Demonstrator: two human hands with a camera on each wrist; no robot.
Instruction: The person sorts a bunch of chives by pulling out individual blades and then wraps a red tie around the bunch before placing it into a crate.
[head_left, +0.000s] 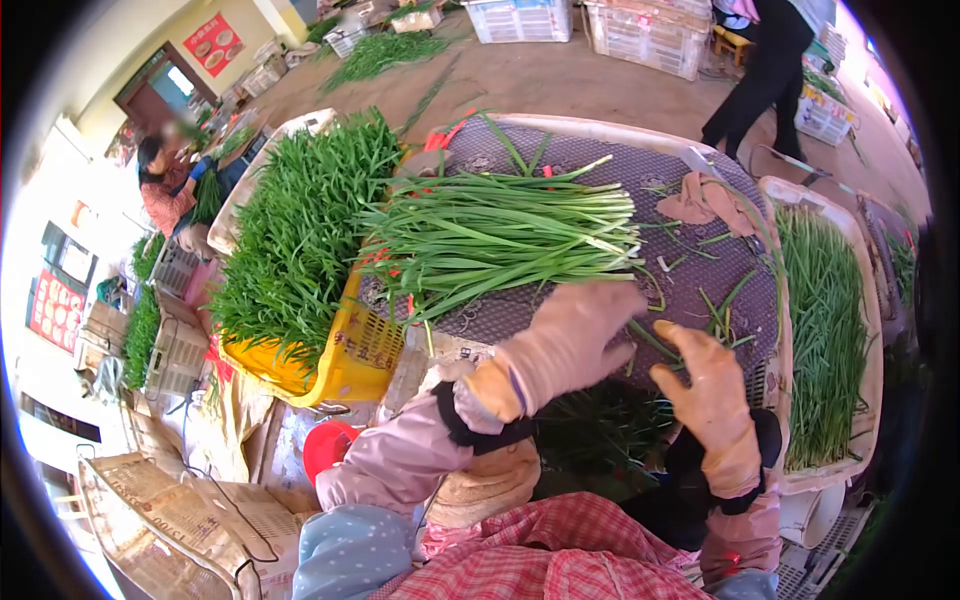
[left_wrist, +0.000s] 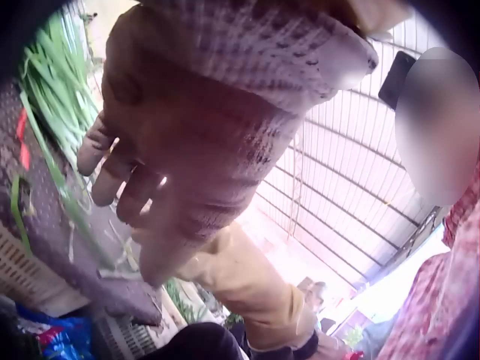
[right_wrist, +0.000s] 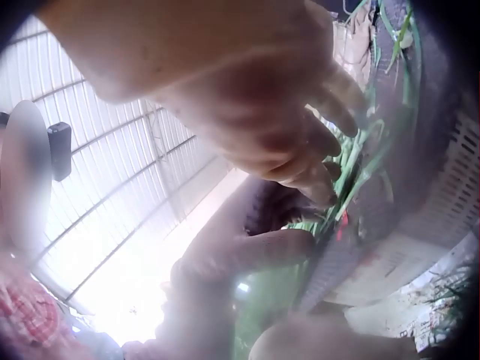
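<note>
Slender green stalks [head_left: 510, 235], pale at one end, near hands [head_left: 575, 330] [head_left: 712, 400], apparently loosely spread despite blur.

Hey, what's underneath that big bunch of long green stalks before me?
A dark patterned mat shows around the bunch and appears to run under it. Anything else lying directly beneath the stalks is covered, so I can't tell.

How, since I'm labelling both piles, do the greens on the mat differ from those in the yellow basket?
The mat greens lie flat on the mat; the basket greens heap above the yellow basket. The mat greens' pale stem ends show at picture right; the basket greens show mainly leaves. Both have slender green leaves.
</note>
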